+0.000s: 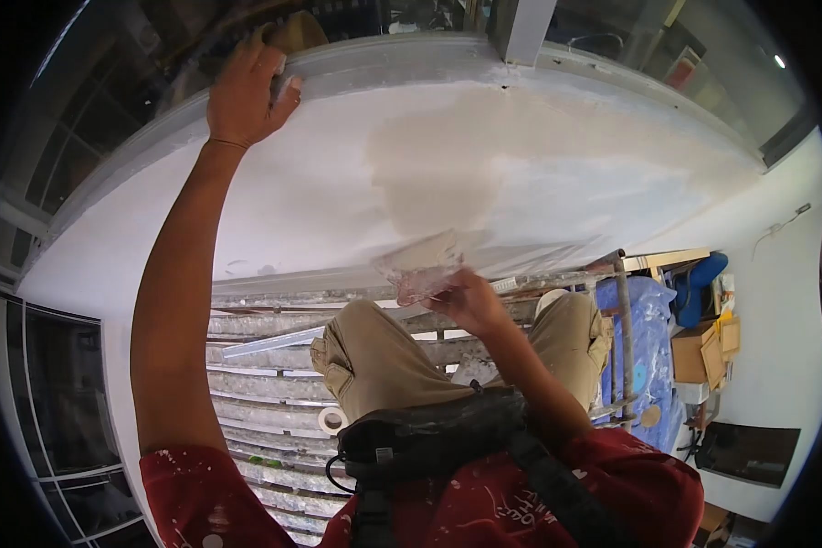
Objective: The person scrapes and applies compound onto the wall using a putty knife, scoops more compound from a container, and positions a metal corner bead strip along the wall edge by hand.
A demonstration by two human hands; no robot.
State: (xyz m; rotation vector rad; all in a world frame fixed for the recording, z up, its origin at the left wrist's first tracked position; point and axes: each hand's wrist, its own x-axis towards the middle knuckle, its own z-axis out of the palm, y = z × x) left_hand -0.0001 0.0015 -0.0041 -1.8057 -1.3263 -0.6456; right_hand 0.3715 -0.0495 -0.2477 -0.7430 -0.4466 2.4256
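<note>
"Where is the right hand (468, 299), and what has it got?"

"Just right of the centre of the frame, between the two knees. Its fingers are closed on the near side of a flat tool (420, 263), which is blurred and looks smeared with something pale"

"And the tool itself?"

"At the centre of the frame, in front of the lower part of the white wall (292, 183). I cannot tell whether it touches the wall. Above it, a greyish-beige patch (434, 164) spreads across the wall toward the upper middle"

"What about the left hand (249, 96)?"

"Upper left, at the end of a stretched arm. Its fingers are bent against the grey window frame (393, 60), with the thumb standing apart and a gap between"

"Anything under the person?"

"A slatted platform (265, 438) fills the lower left. A roll of tape (332, 420) lies on it beside a black bag (438, 437) worn at the waist, and a pale strip (274, 342) lies slantwise left of the knees"

"And off to the right?"

"A blue sheet (647, 333) by the metal rails, then cardboard boxes (697, 353) near the right edge"
</note>
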